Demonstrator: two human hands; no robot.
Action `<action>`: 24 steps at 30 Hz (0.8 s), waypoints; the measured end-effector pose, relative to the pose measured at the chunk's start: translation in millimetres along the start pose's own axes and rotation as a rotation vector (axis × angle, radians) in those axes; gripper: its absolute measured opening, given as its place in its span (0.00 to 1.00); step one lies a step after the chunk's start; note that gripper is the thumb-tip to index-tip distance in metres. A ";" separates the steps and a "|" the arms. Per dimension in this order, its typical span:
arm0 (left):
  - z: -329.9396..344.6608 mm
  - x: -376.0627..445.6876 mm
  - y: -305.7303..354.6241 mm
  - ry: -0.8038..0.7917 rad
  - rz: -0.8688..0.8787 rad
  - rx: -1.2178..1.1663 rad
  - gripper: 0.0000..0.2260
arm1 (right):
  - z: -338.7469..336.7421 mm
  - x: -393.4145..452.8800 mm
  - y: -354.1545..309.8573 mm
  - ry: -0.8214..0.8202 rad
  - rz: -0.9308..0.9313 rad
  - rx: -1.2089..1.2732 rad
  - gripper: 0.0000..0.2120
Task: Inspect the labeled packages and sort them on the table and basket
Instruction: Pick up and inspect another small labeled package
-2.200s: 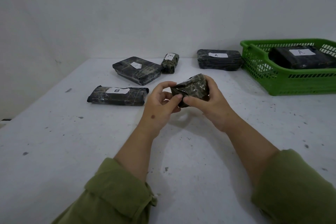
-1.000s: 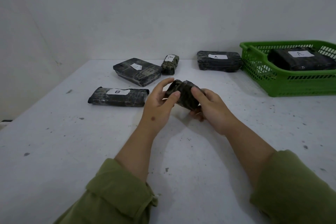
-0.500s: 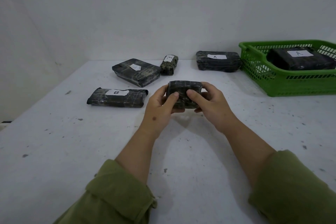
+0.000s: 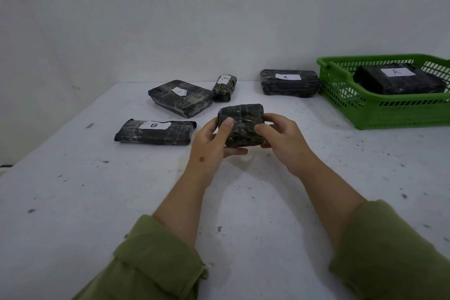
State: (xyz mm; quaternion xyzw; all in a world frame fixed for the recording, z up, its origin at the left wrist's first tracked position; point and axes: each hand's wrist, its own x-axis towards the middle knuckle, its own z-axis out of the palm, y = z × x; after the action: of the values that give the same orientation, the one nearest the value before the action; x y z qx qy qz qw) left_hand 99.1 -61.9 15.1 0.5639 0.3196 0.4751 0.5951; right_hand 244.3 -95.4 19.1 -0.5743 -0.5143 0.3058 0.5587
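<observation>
You hold a small dark wrapped package above the white table, at about the centre of your view. Your left hand clamps its left side, thumb on the near face; your right hand curls round its right side. No label shows on the face toward you. At ten o'clock from it lies the package marked B; at eleven, a larger flat package; at twelve, a narrow one. At one o'clock rests a package marked A, just beside the green basket at two, which holds another A package.
</observation>
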 end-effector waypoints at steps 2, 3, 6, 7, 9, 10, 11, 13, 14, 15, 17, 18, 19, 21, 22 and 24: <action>-0.3 0.3 0.1 0.015 -0.009 -0.011 0.11 | 0.0 -0.9 1.7 -0.009 0.001 0.006 0.10; -0.9 1.4 -0.2 0.035 -0.005 -0.010 0.10 | 0.4 -1.9 1.6 -0.027 -0.005 0.008 0.11; -4.1 5.3 -1.5 0.035 0.027 0.006 0.10 | 3.2 -4.1 1.7 -0.078 -0.023 0.050 0.12; -4.9 5.6 -1.9 0.015 0.034 0.009 0.10 | 4.0 -4.1 2.1 -0.069 -0.013 0.085 0.10; -5.1 5.3 -2.5 -0.023 0.036 0.000 0.11 | 4.2 -2.8 3.3 -0.018 0.020 0.119 0.08; -4.3 4.9 -2.6 -0.035 0.033 -0.014 0.11 | 3.7 -2.2 3.8 0.004 0.031 0.115 0.10; -3.1 4.5 -2.9 -0.040 0.030 -0.028 0.11 | 3.2 -1.2 4.6 0.018 0.031 0.110 0.11; -0.5 3.1 -3.1 -0.039 0.025 -0.060 0.09 | 2.9 -0.4 5.3 0.036 0.013 0.118 0.09; 0.5 2.1 -2.5 -0.034 0.030 -0.068 0.08 | 3.4 -0.4 5.3 0.041 0.000 0.131 0.09; 1.1 1.0 -2.0 -0.026 0.045 -0.063 0.06 | 4.1 -0.4 5.3 0.043 -0.017 0.146 0.10; 0.8 -0.2 -2.3 -0.006 0.080 -0.042 0.05 | 5.6 -1.0 5.5 0.047 -0.055 0.145 0.11; 0.0 -0.1 -2.9 0.001 0.094 -0.036 0.05 | 6.1 -1.4 5.2 0.052 -0.074 0.130 0.12; -1.1 0.5 -3.7 0.006 0.106 -0.032 0.06 | 6.6 -1.8 4.7 0.055 -0.093 0.106 0.12; -2.9 1.9 -4.4 0.007 0.121 -0.036 0.09 | 7.0 -2.9 3.3 0.056 -0.120 0.053 0.13; -3.4 2.5 -4.4 0.006 0.129 -0.037 0.10 | 6.6 -3.0 3.2 0.057 -0.123 0.043 0.14; -3.7 3.4 -4.3 0.008 0.140 -0.037 0.11 | 5.8 -3.1 3.0 0.054 -0.121 0.049 0.16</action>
State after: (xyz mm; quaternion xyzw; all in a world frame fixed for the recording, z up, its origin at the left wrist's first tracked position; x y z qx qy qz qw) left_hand 97.8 -57.0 10.8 0.5718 0.2727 0.5236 0.5696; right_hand 238.7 -95.9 14.5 -0.5361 -0.5254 0.2684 0.6037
